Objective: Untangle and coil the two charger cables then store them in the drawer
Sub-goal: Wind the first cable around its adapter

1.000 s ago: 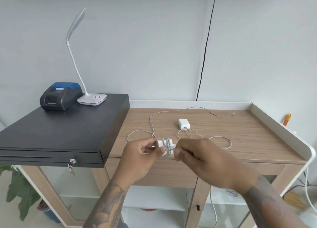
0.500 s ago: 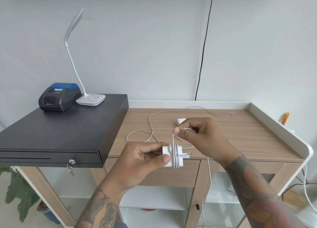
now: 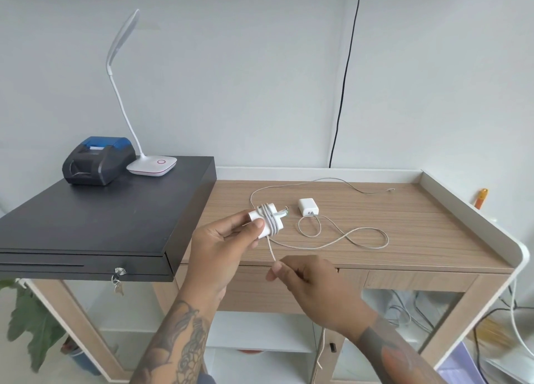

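My left hand (image 3: 222,242) grips a white charger block (image 3: 267,221) with its white cable wound several turns around it, held above the front of the wooden desk (image 3: 419,224). My right hand (image 3: 312,285) pinches the loose end of that cable (image 3: 271,252) below the block, and the rest of it hangs down past my wrist. A second white charger block (image 3: 308,207) lies on the desk with its cable (image 3: 361,239) spread in loose loops. A shut drawer front (image 3: 419,279) sits under the desk top at the right.
A black cash drawer (image 3: 95,219) stands on the left with a small receipt printer (image 3: 98,159) and a white desk lamp (image 3: 151,165) on it. The desk has a raised white rim (image 3: 474,210). A black wall cable (image 3: 344,80) hangs behind.
My right hand has come down from above the block to below it, drawing the cable around the block. My left hand has lifted the block slightly and turned it.
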